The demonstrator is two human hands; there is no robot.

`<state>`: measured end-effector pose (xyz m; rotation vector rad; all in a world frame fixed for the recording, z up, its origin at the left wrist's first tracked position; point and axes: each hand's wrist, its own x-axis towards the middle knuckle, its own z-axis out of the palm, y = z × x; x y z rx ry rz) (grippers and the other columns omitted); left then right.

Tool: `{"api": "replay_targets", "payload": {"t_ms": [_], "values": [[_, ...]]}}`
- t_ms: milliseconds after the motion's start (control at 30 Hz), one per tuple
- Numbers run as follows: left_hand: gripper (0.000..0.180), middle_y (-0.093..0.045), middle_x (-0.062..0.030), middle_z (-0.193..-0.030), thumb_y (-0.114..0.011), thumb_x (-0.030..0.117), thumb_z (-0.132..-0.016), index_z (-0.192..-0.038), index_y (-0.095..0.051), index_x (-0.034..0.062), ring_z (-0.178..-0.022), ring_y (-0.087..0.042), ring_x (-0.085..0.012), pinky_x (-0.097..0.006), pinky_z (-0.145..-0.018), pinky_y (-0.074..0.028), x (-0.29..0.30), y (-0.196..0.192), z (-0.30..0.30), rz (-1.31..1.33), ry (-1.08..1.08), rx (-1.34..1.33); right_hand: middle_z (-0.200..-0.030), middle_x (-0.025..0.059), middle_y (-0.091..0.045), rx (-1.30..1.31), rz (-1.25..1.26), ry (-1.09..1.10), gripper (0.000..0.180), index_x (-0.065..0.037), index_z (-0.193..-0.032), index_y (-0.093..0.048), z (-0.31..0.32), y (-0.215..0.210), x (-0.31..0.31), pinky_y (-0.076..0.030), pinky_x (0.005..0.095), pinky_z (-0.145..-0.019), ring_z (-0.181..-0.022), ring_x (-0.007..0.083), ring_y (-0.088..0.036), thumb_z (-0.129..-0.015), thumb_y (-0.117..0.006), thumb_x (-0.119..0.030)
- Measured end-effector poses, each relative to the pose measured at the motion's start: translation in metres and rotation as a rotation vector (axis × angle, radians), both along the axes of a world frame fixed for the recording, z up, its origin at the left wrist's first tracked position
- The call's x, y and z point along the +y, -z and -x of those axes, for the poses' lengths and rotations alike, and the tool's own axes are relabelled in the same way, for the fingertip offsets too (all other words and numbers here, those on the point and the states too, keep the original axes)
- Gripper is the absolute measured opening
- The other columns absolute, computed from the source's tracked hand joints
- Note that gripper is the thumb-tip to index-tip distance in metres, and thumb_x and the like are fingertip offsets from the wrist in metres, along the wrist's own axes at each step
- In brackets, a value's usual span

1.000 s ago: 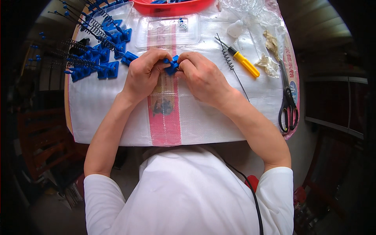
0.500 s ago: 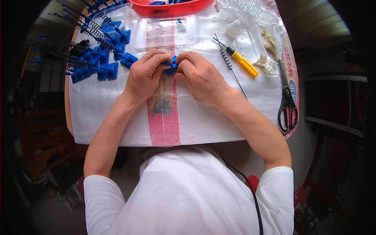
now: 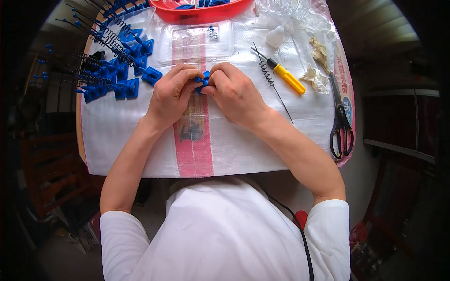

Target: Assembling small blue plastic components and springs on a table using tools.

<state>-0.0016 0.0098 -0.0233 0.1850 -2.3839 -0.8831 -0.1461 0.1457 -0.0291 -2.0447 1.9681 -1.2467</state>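
Between my two hands is a small blue plastic part (image 3: 202, 80), mostly covered by the fingers. My left hand (image 3: 174, 91) pinches its left side, and my right hand (image 3: 234, 89) has thumb and fingers closed on its right side. Just left of my left hand lies a blue plastic base (image 3: 151, 75). Beyond it stand several similar blue bases (image 3: 126, 88) with black springs and rods. Right of my right hand rest a yellow-handled screwdriver (image 3: 289, 78) and a black spring on a thin rod (image 3: 267, 74).
A clear plastic lid (image 3: 168, 49) with tiny blue and white pieces sits ahead of my hands, before a red basin (image 3: 201, 15) of blue parts. Black-handled scissors (image 3: 341, 133) lie at the right edge, near crumpled paper (image 3: 316, 78), a white lump (image 3: 275, 36) and clear plastic film (image 3: 300, 11).
The blue part has turned slightly between my fingers. The whole view has shifted a little, so the table things appear slightly further left. Both hands keep their hold.
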Motion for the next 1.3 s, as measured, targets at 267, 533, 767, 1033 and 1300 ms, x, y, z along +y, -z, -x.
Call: {"api": "replay_targets", "payload": {"t_ms": [267,533,767,1033,1300], "values": [[0.038,-0.063,-0.0071,-0.102,-0.068,-0.012,-0.081,-0.117,-0.062,-0.0016,-0.086,-0.062,-0.0142,-0.025,-0.079,-0.050,0.004,-0.014,-0.008,-0.362,-0.050,-0.235,-0.100,0.0143,-0.064,-0.072,0.020,-0.064,0.022,-0.001,-0.096,-0.061,0.010,-0.006,-0.001,-0.054,0.0391,-0.079,-0.091,0.0333,-0.064,-0.079,-0.075,-0.005],[0.044,-0.062,-0.0085,-0.102,-0.073,-0.008,-0.076,-0.117,-0.061,0.0000,-0.083,-0.061,-0.0168,-0.027,-0.074,-0.051,0.014,-0.018,-0.011,-0.198,-0.103,-0.239,-0.103,0.0177,-0.063,-0.287,-0.041,0.032,0.018,0.000,-0.096,-0.064,0.003,-0.005,-0.002,-0.052,0.0416,-0.084,-0.096,0.0367,-0.063,-0.080,-0.072,-0.002],[0.045,-0.062,-0.0123,-0.104,-0.073,-0.004,-0.075,-0.118,-0.061,0.0016,-0.093,-0.061,-0.0259,-0.033,-0.077,-0.051,0.024,-0.019,-0.006,0.003,-0.187,-0.162,-0.102,0.0194,-0.064,-0.306,-0.067,0.010,0.022,0.001,-0.101,-0.063,0.005,-0.014,-0.006,-0.053,0.0410,-0.083,-0.092,0.0373,-0.064,-0.080,-0.071,0.000],[0.050,-0.064,-0.0109,-0.116,-0.067,-0.004,-0.081,-0.129,-0.058,0.0007,-0.096,-0.062,-0.0186,-0.029,-0.083,-0.050,0.019,-0.055,0.001,-0.187,-0.018,-0.004,-0.111,0.0128,-0.067,-1.135,0.002,-0.310,0.034,0.006,-0.123,-0.057,0.025,-0.021,-0.003,-0.056,0.0285,-0.089,-0.103,0.0156,-0.065,-0.091,-0.067,0.003],[0.019,-0.070,-0.0130,-0.096,-0.063,0.002,-0.089,-0.105,-0.073,-0.0002,-0.082,-0.067,-0.0224,-0.032,-0.077,-0.053,-0.046,-0.030,0.069,0.093,-0.284,-0.130,-0.128,0.0154,-0.060,-1.132,0.016,-0.365,0.031,0.002,-0.119,-0.062,0.047,-0.024,0.000,-0.060,0.0291,-0.090,-0.107,0.0172,-0.065,-0.089,-0.071,0.000]]}}
